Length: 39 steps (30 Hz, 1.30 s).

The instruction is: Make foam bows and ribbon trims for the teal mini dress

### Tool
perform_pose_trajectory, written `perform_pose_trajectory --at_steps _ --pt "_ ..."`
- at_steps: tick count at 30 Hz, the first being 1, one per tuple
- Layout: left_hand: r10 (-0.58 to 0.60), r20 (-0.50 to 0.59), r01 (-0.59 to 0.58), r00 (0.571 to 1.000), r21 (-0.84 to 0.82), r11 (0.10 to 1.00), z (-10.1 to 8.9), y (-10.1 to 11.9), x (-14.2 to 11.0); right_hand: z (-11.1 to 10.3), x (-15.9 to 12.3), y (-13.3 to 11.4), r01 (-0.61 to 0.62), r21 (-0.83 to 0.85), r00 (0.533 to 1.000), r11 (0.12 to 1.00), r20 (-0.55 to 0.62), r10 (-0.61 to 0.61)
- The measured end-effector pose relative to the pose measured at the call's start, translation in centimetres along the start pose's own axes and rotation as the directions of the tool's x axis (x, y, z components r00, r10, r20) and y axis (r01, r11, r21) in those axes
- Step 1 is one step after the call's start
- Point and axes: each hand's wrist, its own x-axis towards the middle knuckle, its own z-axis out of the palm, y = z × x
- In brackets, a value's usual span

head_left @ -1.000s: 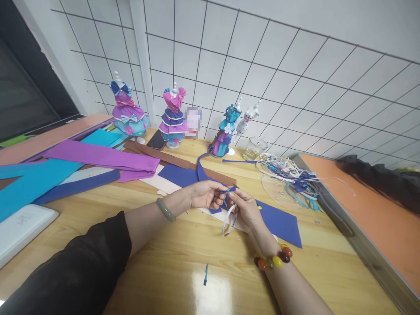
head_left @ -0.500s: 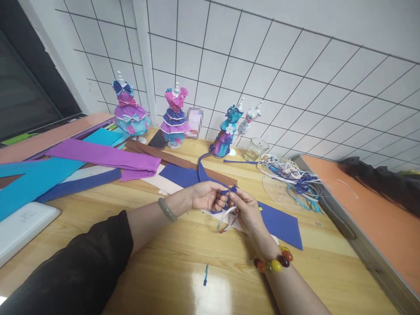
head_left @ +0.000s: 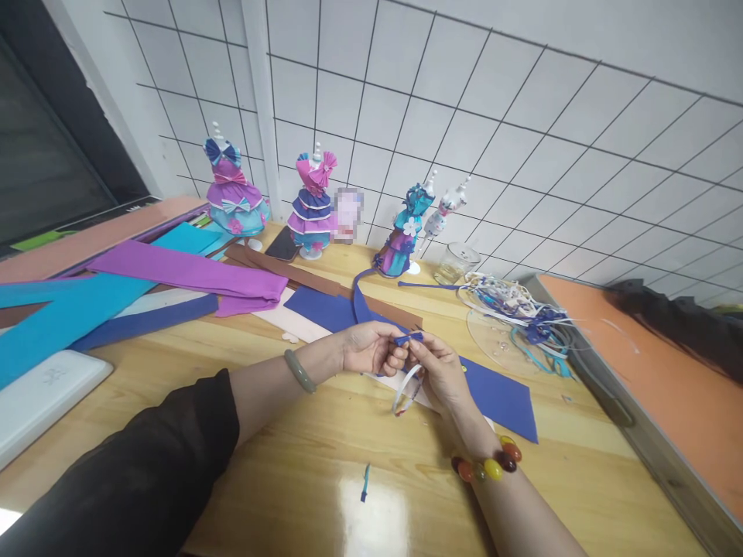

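Note:
My left hand (head_left: 374,348) and my right hand (head_left: 439,371) meet over the middle of the table. Between their fingertips they pinch a small dark blue crepe paper piece (head_left: 402,340), gathered at its centre like a bow. From under my right palm hangs a white loop (head_left: 400,398) that looks like a scissors handle; the rest of it is mostly hidden. Beneath the hands lie a flat dark blue paper sheet (head_left: 502,402) and a pale strip. A narrow blue strip (head_left: 361,298) curls up just behind them.
Paper-dressed mannequins (head_left: 237,189) stand along the tiled wall, near a phone (head_left: 282,244) and a glass cup (head_left: 457,263). Coloured crepe sheets (head_left: 191,271) and a white box-like object (head_left: 52,398) lie left. Shredded strips (head_left: 516,305) heap at right. A blue scrap (head_left: 365,483) lies in front.
The blue piece's right end, fanned out before, now looks narrower and more covered by my right fingers. The white loop has tilted slightly. The whole view has shifted a little.

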Motion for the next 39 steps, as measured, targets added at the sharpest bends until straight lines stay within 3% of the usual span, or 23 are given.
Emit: perform_pose_trajectory --at_steps 10,14,16,19,21,22,26,30,39 --pt "0.036 0.006 -0.036 0.999 0.062 0.997 -0.3 -0.3 0.2 0.3 -0.1 0.0 -0.009 0.034 1.0 0.999 0.023 0.008" --pt "0.084 -0.12 -0.068 0.989 0.13 0.989 -1.1 -0.7 0.9 0.5 -0.3 -0.3 -0.024 0.047 0.998 0.999 0.052 0.022" --pt "0.178 -0.214 -0.129 0.96 0.224 0.966 -1.3 -0.8 1.1 0.5 -0.3 -0.3 -0.014 0.023 0.998 1.0 0.059 0.013" --pt "0.452 -0.313 -0.292 0.835 0.443 0.848 -1.0 -0.4 1.0 0.2 0.0 -0.2 -0.009 -0.008 1.0 1.0 0.003 0.009" --pt "0.593 -0.281 -0.342 0.755 0.603 0.721 -0.5 0.0 0.8 -0.1 0.3 -0.1 -0.02 -0.003 0.999 1.0 -0.049 0.02" --pt "0.629 -0.242 -0.341 0.739 0.671 0.659 -0.2 0.2 0.7 -0.2 0.4 -0.1 -0.026 0.004 0.997 1.0 -0.068 0.026" --pt "0.669 -0.121 -0.278 0.733 0.845 0.457 0.4 0.2 0.4 -0.4 0.7 -0.1 -0.04 0.023 0.994 0.999 -0.097 0.042" --pt "0.715 -0.077 -0.218 0.695 0.925 0.312 -0.1 -0.3 0.7 -0.3 0.7 0.1 -0.052 0.025 0.993 0.998 -0.109 0.055" --pt "0.767 -0.141 -0.128 0.626 0.952 0.28 -0.7 -0.7 1.1 -0.3 0.7 0.7 -0.028 -0.041 0.991 0.999 -0.13 0.022"
